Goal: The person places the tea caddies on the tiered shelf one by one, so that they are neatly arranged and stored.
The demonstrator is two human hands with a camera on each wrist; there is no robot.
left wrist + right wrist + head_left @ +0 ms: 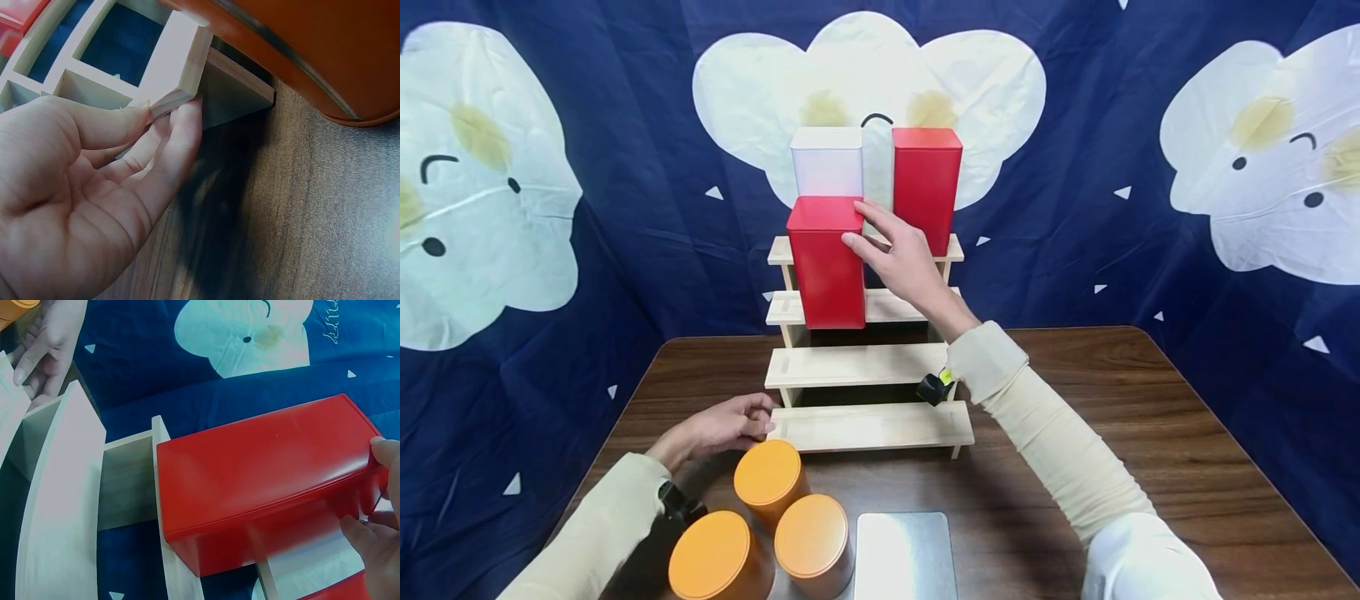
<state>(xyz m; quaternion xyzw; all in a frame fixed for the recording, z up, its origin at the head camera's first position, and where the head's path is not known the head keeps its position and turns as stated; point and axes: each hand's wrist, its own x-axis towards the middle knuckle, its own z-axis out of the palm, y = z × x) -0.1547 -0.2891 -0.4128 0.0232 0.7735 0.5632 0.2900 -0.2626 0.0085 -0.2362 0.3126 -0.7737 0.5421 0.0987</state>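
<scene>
My right hand (904, 254) holds a tall red tin (829, 279) by its upper right corner. In the right wrist view the thumb lies on the front face and other fingers are against the side. The red tin is upright at the left of a stepped wooden stand (857, 365), its base at the front edge of the second step from the top. Low down, my left hand (730, 425) pinches the left end of the bottom board (178, 59), thumb above and fingers beneath.
On the top step stand a white tin (827, 167) and another red tin (927, 187). Orange round tins (767, 473) stand in front of the stand, near my left arm. Beside them is a silver rectangular tin (904, 554). A dark blue cloud-print cloth (640, 150) hangs behind.
</scene>
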